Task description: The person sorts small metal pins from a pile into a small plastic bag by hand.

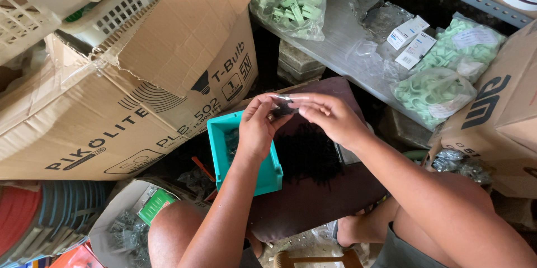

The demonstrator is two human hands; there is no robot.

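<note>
Head view: a small clear plastic bag (286,100) is held up between both hands near frame centre, above a dark cloth-covered surface (313,201). The left hand (257,125) is pinched on the bag's left edge, fingers curled narrow. The right hand (330,116) is pinched on the bag's right side, thumb and forefinger closed on the film. Something dark is seen inside the bag; it is too small to identify.

A teal plastic bin (269,174) is set directly below the left hand, at 6 o'clock from the bag, with small dark parts inside. A pile of dark small parts (307,153) is spread on the cloth just beside the bin, at 3 o'clock from it.

Step judged in hand: bagging of small dark parts, with the bag mouth being held open or being closed. Which of the two cannot be told; the mouth is hidden by the fingers.

Next move is judged to call for a steady two-sided pinch and a level bag, so that contents are not spilled over the bin or cloth.

Surroundings: a large cardboard box (128,95) at 9 to 10 o'clock, bags of pale green plastic clips (436,86) at 2 o'clock on a grey shelf (341,33), a second bag of green clips (293,0) at 12 o'clock, another cardboard box (498,117) at 3 o'clock.
</note>
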